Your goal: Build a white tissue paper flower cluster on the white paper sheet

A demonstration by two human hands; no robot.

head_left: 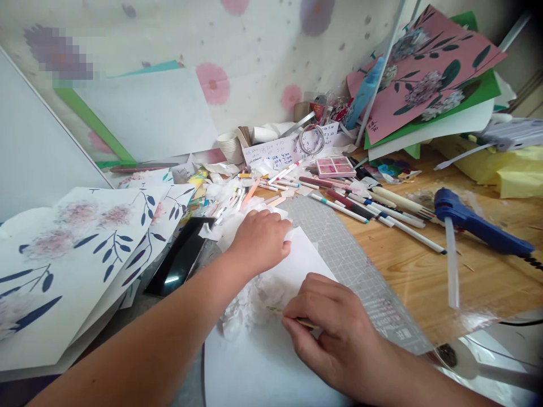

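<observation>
One flower (248,305) (white, ruffled) lies beside the right hand (335,330).

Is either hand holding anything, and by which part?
Right hand pinches a slim item in its fingertips; which part is unclear. Left hand: can't tell.

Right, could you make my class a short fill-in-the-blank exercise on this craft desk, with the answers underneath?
1. The glue gun on the wooden table is coloured ____.
2. The white sheet beneath the crumpled material lies over a ____ gridded mat.
3. The hand nearer the black-screened device is the person's ____ one.
4. At upper right, the flower-decorated sheet in front of the green one is ____.

Missing words: blue; grey; left; pink.
</observation>
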